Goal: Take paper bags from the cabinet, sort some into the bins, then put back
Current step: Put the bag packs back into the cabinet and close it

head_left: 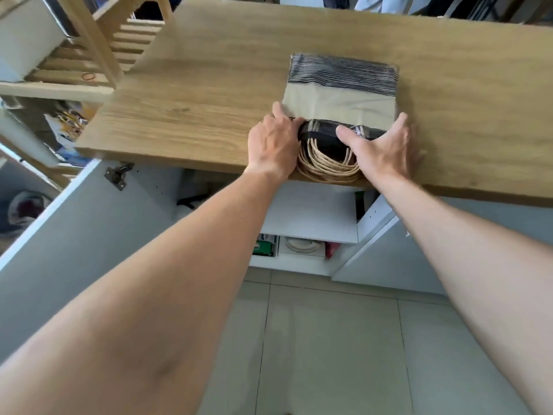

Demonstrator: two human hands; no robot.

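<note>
Nearest the camera, both bare forearms reach forward over the open white cabinet below. The left hand and right hand flank a flat stack of folded tan-and-black striped paper bags lying at the near edge of the oak-grain worktop. Each grip is spread, fingers curled round a side of the stack, the twisted paper-cord handles spilling between them. Light, floppy, prone to fanning, I judge: squeeze both sides, not the cords
</note>
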